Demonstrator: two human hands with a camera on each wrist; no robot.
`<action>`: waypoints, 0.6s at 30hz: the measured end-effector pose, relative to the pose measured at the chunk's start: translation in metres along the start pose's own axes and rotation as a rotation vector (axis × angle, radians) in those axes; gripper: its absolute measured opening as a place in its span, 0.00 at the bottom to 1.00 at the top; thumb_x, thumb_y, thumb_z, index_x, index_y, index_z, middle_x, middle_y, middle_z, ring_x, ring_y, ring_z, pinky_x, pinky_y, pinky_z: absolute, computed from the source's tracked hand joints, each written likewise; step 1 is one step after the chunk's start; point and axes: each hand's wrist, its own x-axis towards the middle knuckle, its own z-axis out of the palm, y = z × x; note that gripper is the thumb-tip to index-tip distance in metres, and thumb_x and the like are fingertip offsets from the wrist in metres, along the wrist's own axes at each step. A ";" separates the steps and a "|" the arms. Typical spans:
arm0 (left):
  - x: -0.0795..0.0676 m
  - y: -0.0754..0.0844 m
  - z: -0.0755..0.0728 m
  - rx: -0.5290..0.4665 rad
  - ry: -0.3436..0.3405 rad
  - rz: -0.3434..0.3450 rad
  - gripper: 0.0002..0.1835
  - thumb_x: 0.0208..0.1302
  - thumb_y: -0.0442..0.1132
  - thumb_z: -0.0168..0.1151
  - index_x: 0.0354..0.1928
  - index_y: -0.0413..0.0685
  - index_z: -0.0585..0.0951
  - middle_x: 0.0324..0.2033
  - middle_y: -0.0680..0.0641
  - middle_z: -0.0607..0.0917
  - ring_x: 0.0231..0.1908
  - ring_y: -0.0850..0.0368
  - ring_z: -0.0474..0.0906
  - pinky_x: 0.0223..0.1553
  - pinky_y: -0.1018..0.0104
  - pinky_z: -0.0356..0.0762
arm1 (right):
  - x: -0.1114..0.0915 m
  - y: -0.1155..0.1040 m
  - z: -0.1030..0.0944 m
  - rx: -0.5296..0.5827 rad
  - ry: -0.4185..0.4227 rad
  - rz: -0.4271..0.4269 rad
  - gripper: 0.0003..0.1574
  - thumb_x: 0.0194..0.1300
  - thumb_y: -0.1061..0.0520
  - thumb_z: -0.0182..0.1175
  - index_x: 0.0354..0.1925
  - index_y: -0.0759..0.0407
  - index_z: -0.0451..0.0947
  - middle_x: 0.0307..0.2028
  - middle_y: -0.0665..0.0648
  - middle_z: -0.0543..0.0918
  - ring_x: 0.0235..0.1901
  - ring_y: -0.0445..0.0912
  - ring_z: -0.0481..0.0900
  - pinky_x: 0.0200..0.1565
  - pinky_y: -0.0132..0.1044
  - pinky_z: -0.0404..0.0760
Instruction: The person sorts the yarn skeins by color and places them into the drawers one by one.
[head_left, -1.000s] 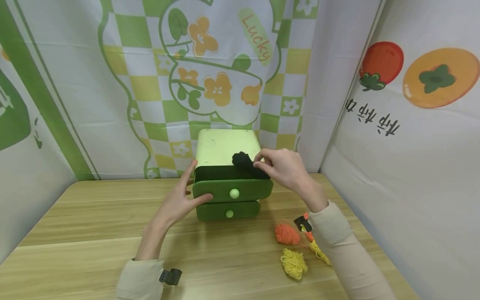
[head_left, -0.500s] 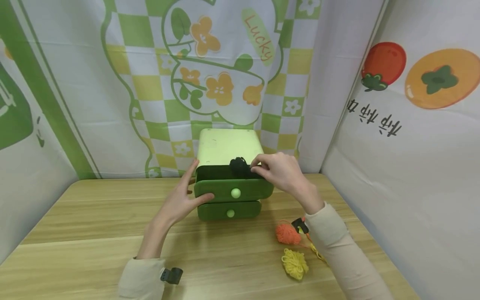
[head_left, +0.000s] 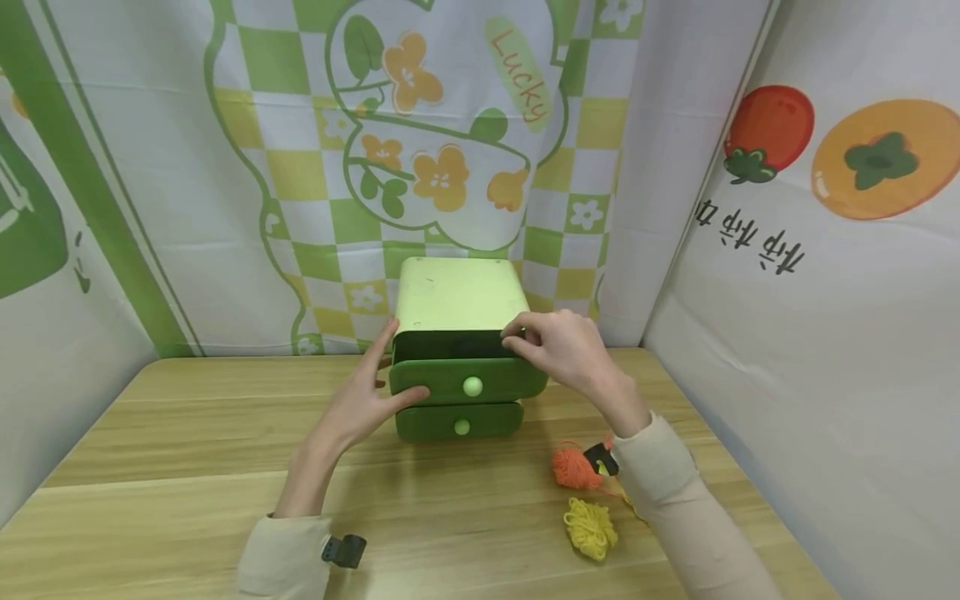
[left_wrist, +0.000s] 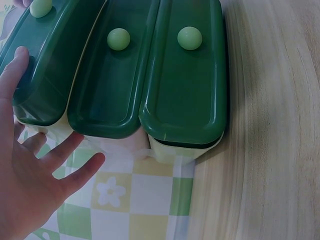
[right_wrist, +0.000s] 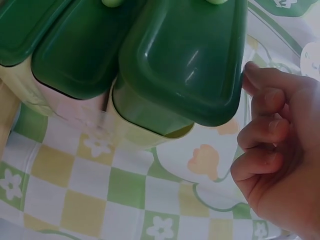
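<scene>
A small pale-green drawer cabinet [head_left: 461,287] stands against the back cloth, its top drawer [head_left: 431,379] pulled out. My left hand [head_left: 356,408] steadies it: the thumb lies on the drawer front, and the other fingers spread straight along the cabinet's side. At the drawer's right end is my right hand [head_left: 562,346], fingers curled and fingertips right at the rim, with nothing visible in them. In the right wrist view, the drawer front [right_wrist: 185,60] hides part of the fingertips. Inside the drawer it is dark, and the black yarn does not stand out there.
An orange yarn bundle [head_left: 576,468] and a yellow yarn bundle [head_left: 590,529] lie on the wooden table [head_left: 450,517] at the right, near the right sleeve. Lower drawers, one with a green front [head_left: 435,422], are closed. Printed cloth walls surround the table.
The black yarn, pinched over the drawer's right end by my right hand, has gone down into the drawer out of sight. My right hand has sunk slightly; my left hand stays put.
</scene>
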 end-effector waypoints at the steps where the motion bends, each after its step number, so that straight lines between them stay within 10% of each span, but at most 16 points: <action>1: 0.000 0.000 0.000 0.001 0.000 0.001 0.56 0.57 0.65 0.67 0.76 0.84 0.36 0.79 0.56 0.46 0.72 0.40 0.62 0.64 0.40 0.71 | -0.002 -0.001 0.000 0.008 0.005 -0.001 0.08 0.69 0.49 0.63 0.43 0.45 0.87 0.15 0.44 0.72 0.14 0.37 0.60 0.19 0.30 0.59; 18: 0.000 0.000 0.000 -0.001 0.004 0.009 0.56 0.58 0.65 0.68 0.76 0.84 0.36 0.79 0.59 0.45 0.72 0.41 0.62 0.65 0.41 0.71 | -0.021 -0.006 0.021 0.118 0.178 -0.208 0.09 0.66 0.55 0.66 0.43 0.57 0.86 0.15 0.44 0.70 0.15 0.33 0.60 0.20 0.26 0.62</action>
